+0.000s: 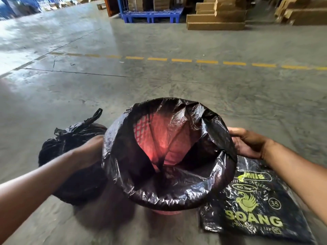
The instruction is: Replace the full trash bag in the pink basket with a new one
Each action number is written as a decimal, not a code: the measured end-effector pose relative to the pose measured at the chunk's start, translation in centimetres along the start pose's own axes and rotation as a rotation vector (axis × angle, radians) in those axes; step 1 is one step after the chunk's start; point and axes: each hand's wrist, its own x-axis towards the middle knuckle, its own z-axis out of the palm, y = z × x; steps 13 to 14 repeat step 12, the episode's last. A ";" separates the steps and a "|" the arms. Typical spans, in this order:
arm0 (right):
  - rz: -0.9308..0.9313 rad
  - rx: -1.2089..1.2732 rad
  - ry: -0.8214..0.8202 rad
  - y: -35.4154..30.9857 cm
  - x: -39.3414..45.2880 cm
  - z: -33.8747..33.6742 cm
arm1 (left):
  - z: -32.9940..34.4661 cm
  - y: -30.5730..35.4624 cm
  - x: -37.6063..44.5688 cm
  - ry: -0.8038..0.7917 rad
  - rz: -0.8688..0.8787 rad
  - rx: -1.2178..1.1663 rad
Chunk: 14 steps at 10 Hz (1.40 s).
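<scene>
Pink basket [141,129]: standing on the concrete floor [159,82], centre of view; mesh wall showing through the opening at the far left inside, base edge peeking out below the liner.
New trash bag [177,193]: black, thin, lining the basket; mouth folded out over the rim all round; pink glowing through the film inside; nothing visible in it.
Full trash bag [74,138]: black, knotted at the top, bulging, on the floor just left of the basket, touching or nearly touching it.
Left hand [92,149]: at the liner's left rim, fingers hidden behind the plastic; blurred; grip cannot be told.
Right hand [247,142]: at the liner's right rim, fingers loosely curled, fingertips against the folded edge; whether pinching the film cannot be told.
Bag packet [256,206]: flat black pack with yellow-green print reading "SOANG", on the floor right of the basket, partly under its rim.
Background: blue pallet [152,15], stacked cardboard [215,16], dashed yellow line [182,60].
</scene>
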 end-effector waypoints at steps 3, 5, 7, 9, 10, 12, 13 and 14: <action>0.007 -0.217 0.526 1.1 -1.8 4.0 | 1.8 0.8 -1.9 0.233 0.169 0.255; -0.177 -0.577 0.573 -3.9 -6.6 5.8 | -1.5 6.4 -3.8 0.245 0.121 0.170; -0.115 -0.741 0.497 -3.3 -8.9 9.6 | 0.5 6.2 -7.1 0.134 0.071 0.287; -0.286 -0.824 0.625 -0.1 -6.5 11.2 | 1.1 4.5 -8.2 0.319 0.209 0.321; -0.278 -0.808 0.586 -0.2 -5.6 12.1 | -0.2 4.0 -8.1 0.337 0.250 0.298; -0.139 -0.854 0.538 -2.3 -8.4 12.1 | -1.2 3.6 -10.2 0.373 0.361 0.335; -0.139 -0.854 0.538 -2.3 -8.4 12.1 | -1.2 3.6 -10.2 0.373 0.361 0.335; -0.139 -0.854 0.538 -2.3 -8.4 12.1 | -1.2 3.6 -10.2 0.373 0.361 0.335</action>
